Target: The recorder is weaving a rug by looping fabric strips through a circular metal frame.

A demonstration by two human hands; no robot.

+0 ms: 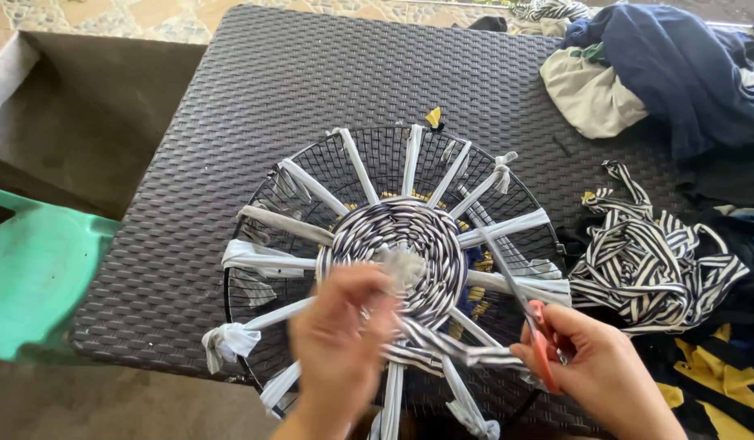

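A round black wire frame (pixel 312 167) lies on the dark woven table (pixel 312 73), strung with white fabric spokes. At its middle sits a woven disc of black-and-white striped strips (pixel 414 236). My left hand (pixel 340 342), blurred, presses on the disc's near edge and pinches a striped fabric strip (pixel 442 346) that runs rightward. My right hand (pixel 605 375) grips orange-handled scissors (pixel 542 342), their blades pointing up-left over the spokes beside the strip's end.
A heap of striped fabric strips (pixel 654 261) lies right of the frame. Blue and cream clothes (pixel 670 65) pile at the back right, yellow and dark cloth (pixel 719 383) at the front right. A green plastic chair (pixel 35 277) stands left of the table.
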